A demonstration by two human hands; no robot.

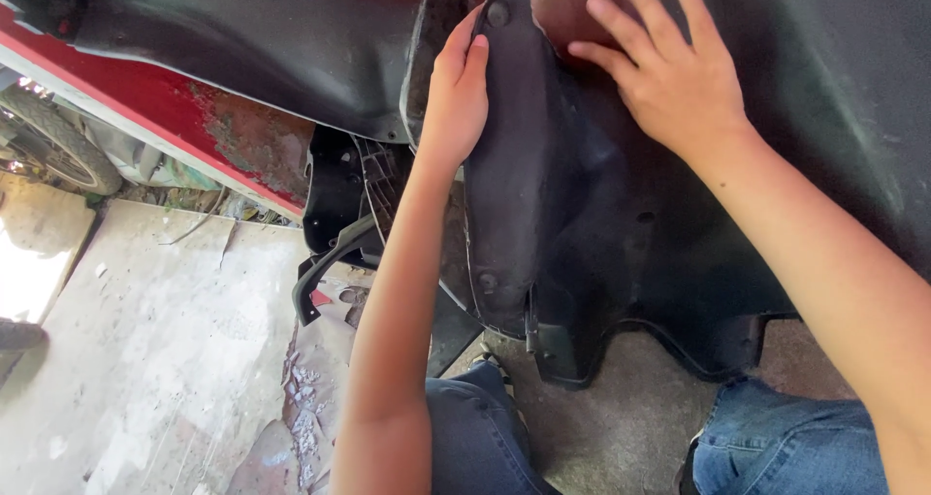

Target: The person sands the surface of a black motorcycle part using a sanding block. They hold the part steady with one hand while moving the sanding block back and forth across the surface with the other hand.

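A large black plastic liner panel (592, 204), moulded with ridges and hollows, stands upright inside the wheel arch of a red vehicle and fills the middle and right of the view. The person's left hand (454, 93) grips the panel's left edge near the top, its fingers pressed together and curled over the rim, the thumb hidden behind. The right hand (669, 68) lies flat on the upper part of the panel, fingers (621, 20) spread and straight, with their tips resting on a reddish-brown patch (567, 5) at the panel's top edge. Neither hand pinches anything. Left of the panel runs the red body sill (145, 107), its paint flaked to rust near the panel's side. Just below and left of the panel, a black bracket piece (330, 253) hangs loose in the gap. Below the panel lie the person's knees in blue jeans (786, 437), and to its lower left a pale, stained concrete floor (155, 340). Far left of the panel, part of a tyre (58, 141) shows beyond the sill
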